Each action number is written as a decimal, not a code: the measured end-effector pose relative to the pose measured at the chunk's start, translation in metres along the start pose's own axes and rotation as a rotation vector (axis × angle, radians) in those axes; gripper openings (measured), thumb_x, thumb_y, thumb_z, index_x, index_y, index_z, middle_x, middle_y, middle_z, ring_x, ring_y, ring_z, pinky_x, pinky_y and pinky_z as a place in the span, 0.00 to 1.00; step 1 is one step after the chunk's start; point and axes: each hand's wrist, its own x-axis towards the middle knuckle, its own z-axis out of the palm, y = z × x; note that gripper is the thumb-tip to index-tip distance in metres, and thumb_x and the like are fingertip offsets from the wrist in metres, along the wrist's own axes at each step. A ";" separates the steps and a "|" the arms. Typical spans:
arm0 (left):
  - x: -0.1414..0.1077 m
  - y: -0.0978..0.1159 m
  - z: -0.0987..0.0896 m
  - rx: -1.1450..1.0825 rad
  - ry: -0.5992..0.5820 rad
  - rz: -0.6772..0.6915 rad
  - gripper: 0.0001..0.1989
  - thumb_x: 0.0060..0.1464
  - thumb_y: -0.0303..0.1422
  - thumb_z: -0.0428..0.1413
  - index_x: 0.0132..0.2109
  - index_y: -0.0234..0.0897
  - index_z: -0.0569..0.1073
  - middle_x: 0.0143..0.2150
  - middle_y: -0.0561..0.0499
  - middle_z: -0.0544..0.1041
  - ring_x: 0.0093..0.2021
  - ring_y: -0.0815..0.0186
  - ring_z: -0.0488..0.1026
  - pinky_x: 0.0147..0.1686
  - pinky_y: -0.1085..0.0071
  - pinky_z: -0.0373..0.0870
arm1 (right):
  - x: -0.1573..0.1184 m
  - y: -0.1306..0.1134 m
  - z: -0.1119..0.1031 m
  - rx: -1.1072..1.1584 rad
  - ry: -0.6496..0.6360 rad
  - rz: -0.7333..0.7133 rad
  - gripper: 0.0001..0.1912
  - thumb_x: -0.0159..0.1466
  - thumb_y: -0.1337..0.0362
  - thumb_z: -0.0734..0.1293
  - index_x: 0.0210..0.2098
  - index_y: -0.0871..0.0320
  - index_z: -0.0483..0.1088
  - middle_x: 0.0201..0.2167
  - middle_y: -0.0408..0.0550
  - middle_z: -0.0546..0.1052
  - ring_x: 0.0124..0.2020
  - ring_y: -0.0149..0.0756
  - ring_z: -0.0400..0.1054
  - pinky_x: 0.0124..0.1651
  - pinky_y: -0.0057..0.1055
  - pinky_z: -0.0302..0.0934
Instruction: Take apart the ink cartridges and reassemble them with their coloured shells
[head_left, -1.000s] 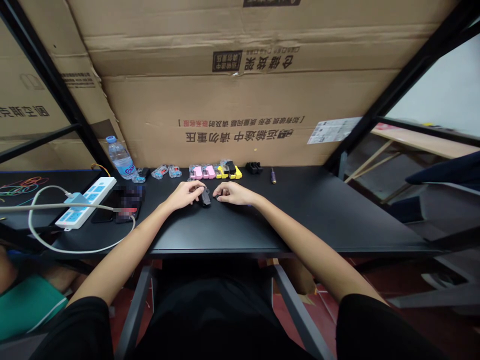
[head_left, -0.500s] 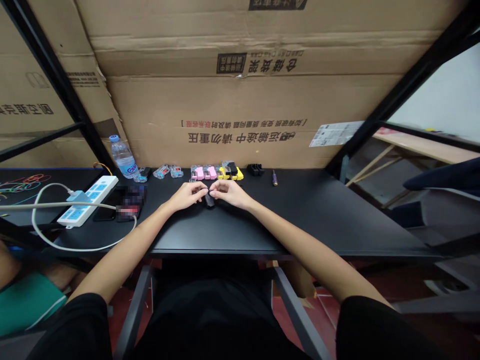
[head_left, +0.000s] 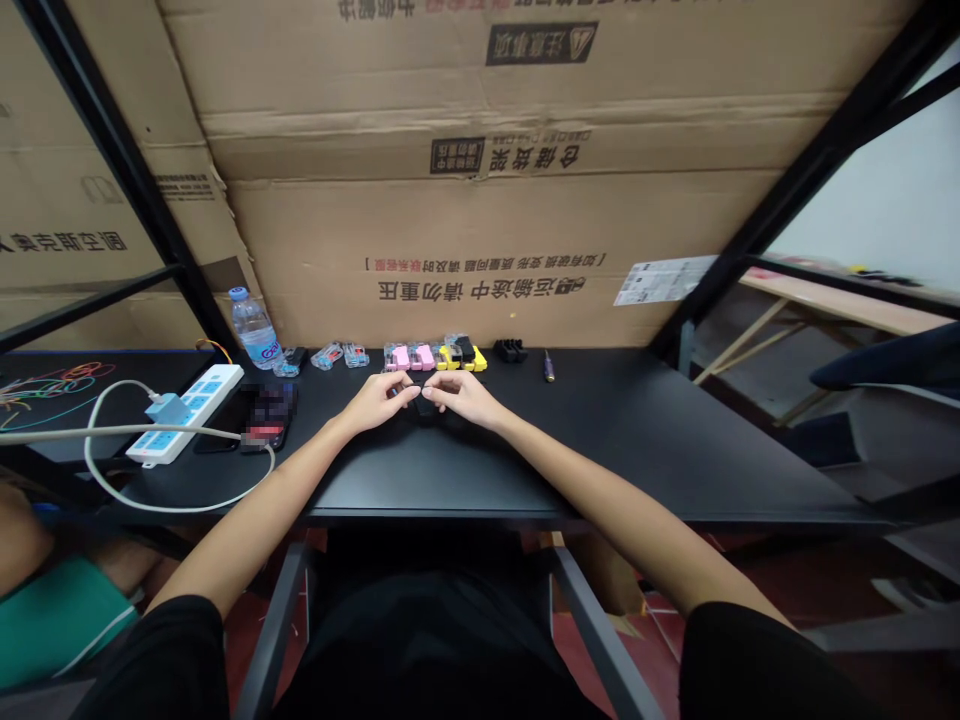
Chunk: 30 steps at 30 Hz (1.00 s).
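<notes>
Both my left hand point(head_left: 381, 400) and my right hand point(head_left: 466, 396) are closed on a small black plastic piece point(head_left: 424, 406) just above the dark tabletop. Fingertips of the two hands almost meet over it and cover most of its shape, so its exact kind is unclear. Behind the hands stands a row of small clear cases with pink parts point(head_left: 413, 357) and yellow parts point(head_left: 471, 354). To the right of that row are black plastic pieces point(head_left: 511, 350) and a small screwdriver point(head_left: 549, 367). More clear pieces point(head_left: 341, 355) lie at the left of the row.
On the left are a water bottle point(head_left: 256, 330), a white power strip point(head_left: 185, 414) with a plugged-in charger and white cable point(head_left: 180, 509), and phones point(head_left: 268, 415). A cardboard sheet point(head_left: 450, 220) stands behind the table point(head_left: 600, 450). Another person's green clothing point(head_left: 64, 620) shows at lower left.
The whole view has tilted slightly upward, so the scene sits lower. Both hands stay together on the black piece, which appears turned a little between the fingers.
</notes>
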 end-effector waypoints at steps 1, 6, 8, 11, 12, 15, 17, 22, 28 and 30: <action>0.000 0.000 0.000 0.013 0.012 0.006 0.18 0.70 0.47 0.57 0.39 0.37 0.76 0.30 0.53 0.79 0.29 0.66 0.75 0.35 0.70 0.70 | 0.001 -0.001 -0.001 -0.013 -0.006 0.002 0.27 0.62 0.37 0.75 0.36 0.56 0.77 0.32 0.45 0.78 0.30 0.34 0.70 0.38 0.34 0.71; 0.001 -0.003 -0.001 0.082 0.074 0.064 0.16 0.69 0.45 0.58 0.41 0.37 0.79 0.37 0.50 0.81 0.32 0.67 0.75 0.37 0.69 0.72 | 0.004 0.001 -0.034 -0.160 0.112 0.022 0.29 0.67 0.35 0.68 0.40 0.57 0.79 0.31 0.47 0.79 0.31 0.37 0.71 0.37 0.34 0.69; 0.001 -0.005 -0.003 0.095 0.083 0.099 0.14 0.68 0.43 0.60 0.43 0.37 0.80 0.41 0.47 0.83 0.35 0.66 0.77 0.39 0.68 0.74 | 0.002 0.006 -0.061 -0.345 0.230 -0.003 0.29 0.68 0.37 0.67 0.37 0.59 0.79 0.30 0.49 0.80 0.31 0.38 0.71 0.36 0.34 0.67; 0.001 -0.007 -0.004 0.101 0.078 0.151 0.11 0.67 0.41 0.62 0.44 0.37 0.82 0.47 0.44 0.84 0.44 0.61 0.81 0.44 0.65 0.77 | -0.005 0.017 -0.101 -0.604 0.235 0.105 0.25 0.66 0.42 0.70 0.30 0.59 0.78 0.26 0.49 0.79 0.29 0.39 0.70 0.34 0.34 0.61; 0.001 -0.008 -0.005 0.100 0.072 0.168 0.10 0.67 0.40 0.63 0.43 0.38 0.83 0.49 0.43 0.85 0.48 0.59 0.82 0.46 0.63 0.78 | -0.008 0.021 -0.111 -0.652 0.223 0.173 0.23 0.64 0.44 0.71 0.29 0.59 0.79 0.26 0.50 0.80 0.29 0.40 0.71 0.34 0.34 0.61; 0.001 -0.007 -0.006 0.086 0.045 0.210 0.09 0.65 0.39 0.65 0.41 0.39 0.85 0.51 0.42 0.86 0.53 0.57 0.82 0.54 0.57 0.79 | -0.012 0.031 -0.127 -0.689 0.138 0.328 0.20 0.61 0.46 0.76 0.29 0.57 0.81 0.27 0.50 0.82 0.30 0.41 0.75 0.35 0.35 0.62; 0.001 -0.007 -0.006 0.075 0.023 0.231 0.08 0.64 0.38 0.66 0.41 0.40 0.86 0.51 0.42 0.86 0.51 0.57 0.83 0.56 0.55 0.79 | -0.011 0.036 -0.127 -0.683 0.087 0.365 0.19 0.58 0.45 0.78 0.28 0.55 0.81 0.28 0.50 0.84 0.31 0.41 0.76 0.35 0.34 0.64; 0.001 -0.007 -0.004 0.069 -0.013 0.269 0.05 0.63 0.37 0.67 0.41 0.42 0.88 0.49 0.43 0.86 0.48 0.58 0.83 0.54 0.56 0.80 | -0.006 0.044 -0.124 -0.665 0.064 0.340 0.17 0.54 0.48 0.81 0.27 0.55 0.81 0.27 0.49 0.84 0.30 0.41 0.77 0.34 0.34 0.66; 0.001 -0.008 -0.006 0.063 -0.041 0.326 0.04 0.62 0.36 0.68 0.41 0.42 0.88 0.48 0.43 0.86 0.46 0.59 0.84 0.51 0.59 0.80 | -0.008 0.041 -0.118 -0.460 -0.072 0.366 0.20 0.51 0.49 0.83 0.29 0.57 0.79 0.26 0.47 0.81 0.24 0.35 0.72 0.30 0.33 0.67; 0.001 -0.007 -0.007 0.066 -0.049 0.326 0.05 0.62 0.36 0.69 0.41 0.42 0.88 0.48 0.43 0.86 0.46 0.59 0.84 0.51 0.58 0.80 | -0.008 0.035 -0.106 -0.352 -0.119 0.356 0.22 0.50 0.49 0.84 0.30 0.58 0.77 0.26 0.46 0.80 0.23 0.33 0.71 0.29 0.33 0.67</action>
